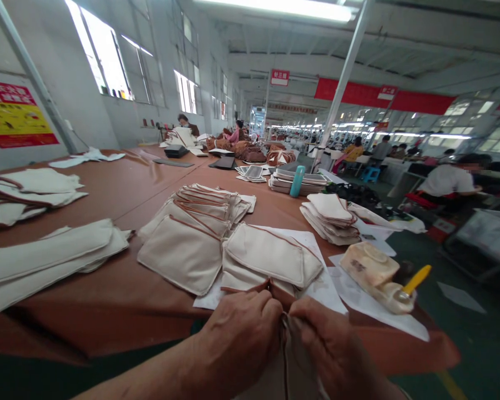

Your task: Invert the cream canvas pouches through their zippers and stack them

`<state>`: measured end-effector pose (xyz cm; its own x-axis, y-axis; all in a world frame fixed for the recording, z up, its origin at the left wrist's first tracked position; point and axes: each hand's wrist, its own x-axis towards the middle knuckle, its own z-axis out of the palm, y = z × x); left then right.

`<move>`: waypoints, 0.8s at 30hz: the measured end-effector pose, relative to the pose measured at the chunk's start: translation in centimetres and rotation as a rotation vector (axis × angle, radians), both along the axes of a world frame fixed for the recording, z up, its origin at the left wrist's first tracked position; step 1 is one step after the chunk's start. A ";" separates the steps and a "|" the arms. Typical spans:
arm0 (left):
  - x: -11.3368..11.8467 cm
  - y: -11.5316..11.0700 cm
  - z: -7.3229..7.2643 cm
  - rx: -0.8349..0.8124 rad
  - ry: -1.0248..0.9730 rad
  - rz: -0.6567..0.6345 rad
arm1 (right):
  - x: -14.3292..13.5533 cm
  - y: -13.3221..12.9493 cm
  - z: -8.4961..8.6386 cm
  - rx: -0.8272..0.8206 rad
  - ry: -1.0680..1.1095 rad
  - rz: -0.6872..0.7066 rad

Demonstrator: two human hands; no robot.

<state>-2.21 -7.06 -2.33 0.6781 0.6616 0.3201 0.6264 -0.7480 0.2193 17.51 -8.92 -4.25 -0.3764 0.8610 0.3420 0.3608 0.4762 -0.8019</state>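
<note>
A cream fabric piece with brown trim [302, 361] hangs at the table's near edge between my two hands. My left hand [245, 328] is closed on its upper edge, the fingers curled in. Opposite it, my right hand [329, 339] pinches the same piece with thumb and forefinger. A dark seam or opening runs down between the hands. Just beyond my knuckles lies a stack of cream panels with brown edging [266, 255], resting on white paper. Left of that, more sewn cream panels [183, 250] lie fanned in a row.
Cream pieces [54, 255] are piled at the left. On the right stand a stained glue container [370, 266] with a yellow-handled brush [416, 279], a small fabric stack [331, 216] and a teal bottle [297, 181]. Brown sheeting covers the table [129, 300]. People sit working farther back.
</note>
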 end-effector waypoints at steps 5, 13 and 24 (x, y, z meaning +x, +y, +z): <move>0.2 -0.3 0.7 -0.130 -0.329 -0.123 | -0.1 -0.6 0.6 -0.619 0.579 -0.005; -0.5 -0.2 1.3 -0.562 -0.446 -0.101 | -0.3 -0.6 0.6 -0.783 0.703 0.136; -0.7 -0.5 0.9 0.177 -0.099 -0.145 | 0.0 -0.4 -0.1 -0.729 0.612 0.160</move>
<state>-2.89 -7.57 -1.48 0.7217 0.4874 0.4915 0.4915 -0.8608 0.1318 17.56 -9.31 -4.35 -0.4417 0.8935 -0.0809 -0.2437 -0.2063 -0.9476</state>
